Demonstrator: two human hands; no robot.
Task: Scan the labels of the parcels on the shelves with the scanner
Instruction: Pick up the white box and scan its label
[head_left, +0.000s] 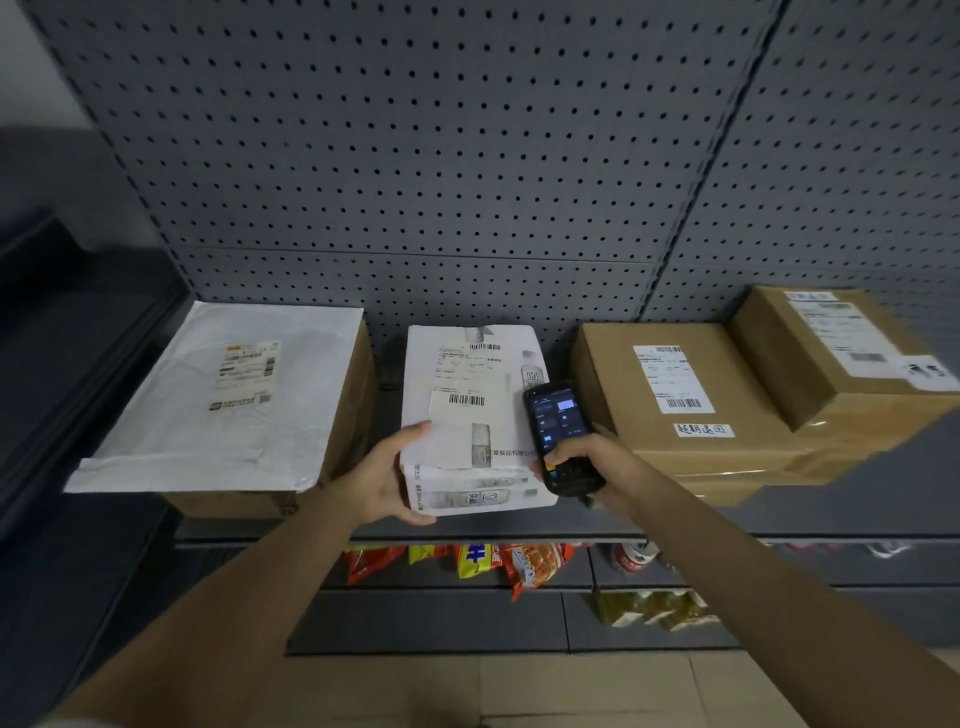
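Gripping the white parcel (470, 415) at its seven o'clock corner, the left hand (387, 475) steadies it on the shelf (519, 527). The right hand (587, 462) clasps the scanner (561, 434) at the parcel's three o'clock edge, fingers hiding its keypad; label (465, 400) print is too blurred to read

Parcels on upper shelf (519, 527): five counted.
- White mailer bag (223, 395): one, lay atop brown box (343, 441).
- White printed box (470, 415): one.
- Brown cartons on right: two, large flat carton (691, 405) and smaller carton (831, 348).
Scanner (563, 436): one.
Hands: two, left hand (387, 475), right hand (597, 462).
Snack packets (483, 564) on lower shelf: several, exact count unclear.
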